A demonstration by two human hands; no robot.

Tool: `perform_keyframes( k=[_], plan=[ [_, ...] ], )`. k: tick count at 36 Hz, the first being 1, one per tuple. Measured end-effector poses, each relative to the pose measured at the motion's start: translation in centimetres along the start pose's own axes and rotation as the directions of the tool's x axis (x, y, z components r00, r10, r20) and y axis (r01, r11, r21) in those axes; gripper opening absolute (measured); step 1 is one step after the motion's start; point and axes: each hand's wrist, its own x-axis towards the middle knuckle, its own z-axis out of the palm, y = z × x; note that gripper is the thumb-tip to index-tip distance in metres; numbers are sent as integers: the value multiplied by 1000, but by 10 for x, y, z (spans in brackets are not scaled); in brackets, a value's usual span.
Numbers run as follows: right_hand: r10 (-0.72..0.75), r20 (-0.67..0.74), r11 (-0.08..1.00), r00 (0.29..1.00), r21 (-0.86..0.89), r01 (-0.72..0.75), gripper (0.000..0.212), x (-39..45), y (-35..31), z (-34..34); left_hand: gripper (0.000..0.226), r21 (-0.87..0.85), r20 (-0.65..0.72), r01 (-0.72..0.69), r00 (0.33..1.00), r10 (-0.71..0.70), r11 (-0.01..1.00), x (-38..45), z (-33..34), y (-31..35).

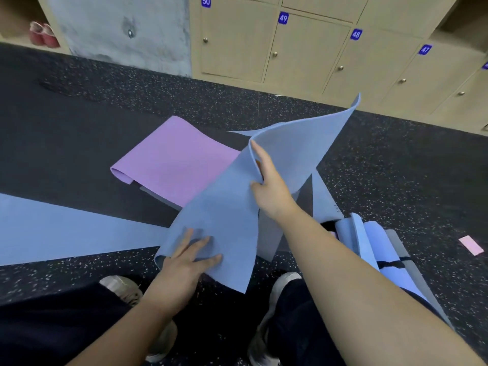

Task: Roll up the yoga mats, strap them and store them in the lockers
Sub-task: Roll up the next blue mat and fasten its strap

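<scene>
Two bare forearms reach out from the bottom edge, above dark trouser legs and two pale worn sneakers point(124, 289) that are partly covered by the arms. Both hands are on the blue-grey foam yoga mat point(224, 207), which is lifted from the speckled black rubber floor point(396, 167) and twisted, so its full shape is hard to follow. The left hand point(184, 262) is at the near lower fold of this mat, with straight fingers lying flat on top; the thumb is hidden under the fold, so I cannot tell if it pinches. The right hand point(269, 186) is higher, at the raised edge of the mat, with the thumb curled around the edge and the forefinger pointing along it; the other fingers are hidden behind the sheet.

Left of the blue-grey mat, a flat light blue mat point(52, 228) lies on the floor and is cut off by the picture edge. Behind the blue-grey mat lies a folded pink-lilac mat point(171, 159), partly covered by it. Right of it lies a rolled light blue mat with a black strap point(385, 257), partly hidden by the right forearm. Further right, a small pink card point(471, 245) lies on the floor.

Beyond the blue-grey mat stand beige wooden lockers point(303, 54), doors closed, numbered 50 to 47. Far to the left, an open cubby holds red shoes point(43, 34), cut off at the edge.
</scene>
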Motion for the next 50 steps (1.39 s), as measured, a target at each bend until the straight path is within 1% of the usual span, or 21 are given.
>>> perform_keyframes(
  k=[3,5,9,12,17,18,20,22,24,25,26,29,32,34,35,38,41,42,44,46,50],
  plan=[
    [-43,36,999,998,30,42,77,15,-11,17,95,66,-57,71,996,-67,995,-1,-4,-4],
    [-66,58,996,996,64,62,76,26,-21,30,90,69,-84,129,989,-123,989,-2,-6,-8],
    [-133,98,990,986,70,126,76,48,-41,46,93,73,-99,232,969,-225,970,1,-9,-15],
    [-145,112,988,983,68,139,77,62,-47,45,89,72,-135,221,968,-210,973,10,-14,-15],
    [-83,69,993,994,93,76,75,73,-19,35,97,52,-120,166,980,-159,985,22,-13,-18],
    [-65,52,996,997,71,61,73,71,-11,32,97,44,-113,154,982,-149,987,23,-9,-19],
    [-43,31,997,999,-59,44,67,63,7,25,93,18,-91,153,984,-151,988,30,-3,-16],
    [-14,53,966,998,-256,27,68,53,30,22,84,-9,-76,190,979,-191,982,41,3,-14],
    [151,82,862,985,-498,-91,71,41,53,23,78,-32,-39,218,975,-219,975,53,12,-13],
    [215,100,815,971,-567,-122,69,33,64,25,71,-43,-1,221,975,-221,974,57,15,-12],
    [243,133,784,961,-610,-114,65,26,74,27,64,-55,37,223,975,-221,973,61,20,-13],
    [237,265,759,935,-651,-8,51,3,96,40,48,-20,104,229,969,-226,973,71,41,-14],
    [211,292,774,933,-633,23,37,-11,113,47,50,-34,156,249,958,-241,968,78,64,-14],
    [228,302,771,926,-637,18,39,-19,121,48,56,-27,202,259,947,-249,965,78,70,-15],
    [227,324,759,918,-650,41,41,-22,125,49,56,-29,199,247,951,-236,969,78,68,-13],
    [267,355,660,896,-744,99,46,-27,140,50,39,-61,170,235,960,-222,970,77,65,-7],
    [302,298,587,905,-806,70,35,-24,151,46,34,-113,115,238,967,-225,965,75,66,-10],
    [304,281,571,910,-819,62,32,-22,154,44,33,-112,93,261,963,-252,959,74,67,-15],
    [303,238,560,923,-828,30,29,-19,159,41,25,-97,80,362,931,-355,927,67,67,-28],
    [304,179,557,936,-830,-22,29,-18,168,39,26,-115,93,449,893,-441,886,59,65,-42],
    [322,125,526,939,-848,-68,26,-20,189,37,30,-64,154,622,779,-608,781,43,62,-65]
  ],
)
